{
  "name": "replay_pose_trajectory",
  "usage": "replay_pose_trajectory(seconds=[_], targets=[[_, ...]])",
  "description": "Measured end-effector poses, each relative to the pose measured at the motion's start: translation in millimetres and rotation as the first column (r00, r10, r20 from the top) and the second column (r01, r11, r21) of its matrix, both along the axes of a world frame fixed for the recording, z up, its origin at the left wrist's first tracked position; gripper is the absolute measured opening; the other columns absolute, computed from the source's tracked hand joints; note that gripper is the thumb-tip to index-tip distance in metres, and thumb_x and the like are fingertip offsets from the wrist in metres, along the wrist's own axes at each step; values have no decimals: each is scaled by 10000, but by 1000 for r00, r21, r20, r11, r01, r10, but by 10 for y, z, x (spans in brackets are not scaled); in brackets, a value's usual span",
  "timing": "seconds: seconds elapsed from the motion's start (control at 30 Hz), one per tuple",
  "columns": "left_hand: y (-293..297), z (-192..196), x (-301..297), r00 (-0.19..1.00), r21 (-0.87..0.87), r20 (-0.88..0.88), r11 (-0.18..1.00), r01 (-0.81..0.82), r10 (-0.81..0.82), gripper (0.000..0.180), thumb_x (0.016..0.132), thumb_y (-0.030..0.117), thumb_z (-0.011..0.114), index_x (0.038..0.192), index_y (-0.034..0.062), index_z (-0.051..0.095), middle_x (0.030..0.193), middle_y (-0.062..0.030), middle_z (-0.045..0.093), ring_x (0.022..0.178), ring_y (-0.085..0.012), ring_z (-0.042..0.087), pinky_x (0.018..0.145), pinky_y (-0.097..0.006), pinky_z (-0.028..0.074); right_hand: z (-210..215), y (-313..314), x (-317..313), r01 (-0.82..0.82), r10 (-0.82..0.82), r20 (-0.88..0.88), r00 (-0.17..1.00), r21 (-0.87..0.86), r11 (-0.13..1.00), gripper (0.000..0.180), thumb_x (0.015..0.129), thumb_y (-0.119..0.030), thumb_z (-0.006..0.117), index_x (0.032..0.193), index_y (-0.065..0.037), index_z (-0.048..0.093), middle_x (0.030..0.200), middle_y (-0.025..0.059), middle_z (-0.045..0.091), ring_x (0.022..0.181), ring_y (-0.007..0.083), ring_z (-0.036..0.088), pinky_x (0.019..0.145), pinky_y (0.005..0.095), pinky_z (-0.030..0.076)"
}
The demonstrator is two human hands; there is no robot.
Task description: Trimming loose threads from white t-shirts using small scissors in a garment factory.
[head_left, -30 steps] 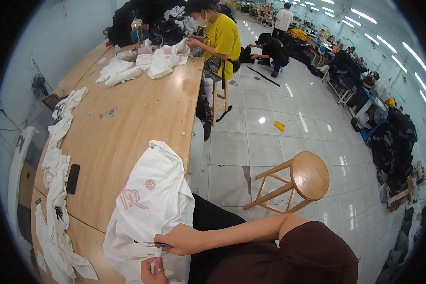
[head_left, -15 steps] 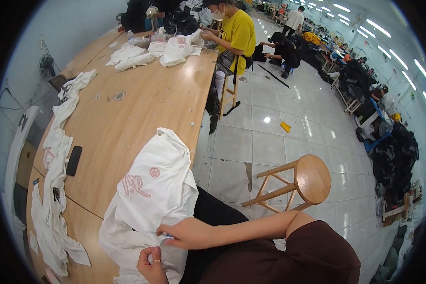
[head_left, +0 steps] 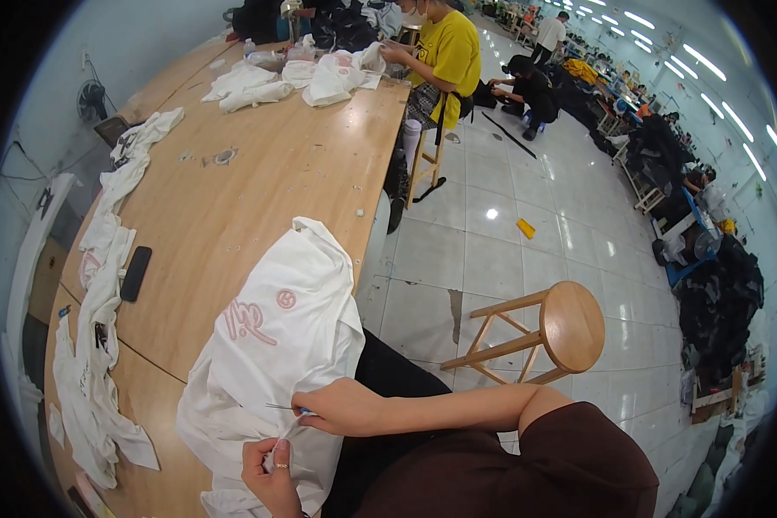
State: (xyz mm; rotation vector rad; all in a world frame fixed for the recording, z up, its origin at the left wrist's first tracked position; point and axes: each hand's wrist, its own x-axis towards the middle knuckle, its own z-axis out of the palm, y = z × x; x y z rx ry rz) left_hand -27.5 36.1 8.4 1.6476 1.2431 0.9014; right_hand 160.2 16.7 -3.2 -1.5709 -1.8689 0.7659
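At the near edge of the long wooden table [head_left: 259, 186], a white garment [head_left: 276, 363] with pink lettering and a small pink round mark lies bunched, part on the tabletop, part spilling over the edge onto the seated person's dark lap. Right hand [head_left: 341, 407] rests on the lower folds of the garment, fingers closed around a small thin tool [head_left: 287, 407] with a blue grip; its metal tip points left across the cloth. Exact kind of tool too small to tell. Left hand [head_left: 272, 466] sits just below, fingers pinched shut on a fold of the same white cloth, a ring on one finger. The two hands are close together, the tool's tip just above the left hand's pinch.

Left along the table: a loose row of more white garments [head_left: 95, 345] trailing toward the far end, and a black phone [head_left: 135, 273] lying flat beside them. Far end of the table: a heap of white clothes [head_left: 306, 78], with a person in a yellow shirt [head_left: 449, 60] seated there on a stool, hands in the pile.

On the tiled floor to the right, a round wooden stool [head_left: 561, 332], unoccupied, stands near the person's right elbow. Further back, another person in dark clothes [head_left: 527, 91] crouches on the floor.
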Motion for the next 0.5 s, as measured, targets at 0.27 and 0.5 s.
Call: replay_pose_trajectory(seconds=[0.27,0.5], targets=[[-2,-19,25,996,-74,-17,994,-87,86,133,799,86,645,774,-34,593,714,-26,584,696,-93,490,679,-230,397,157,-219,-140,-180,179,-74,981,5,984,199,902,-282,492,941,-89,523,606,141,558,538,341,562,503,434,447],[-71,235,47,989,-198,-132,976,-95,70,183,826,139,648,868,-38,638,773,-70,632,745,-131,546,721,-270,448,29,-115,-185,87,-60,-391,918,53,995,184,883,-238,539,969,-79,514,698,114,597,603,343,585,527,409,459]])
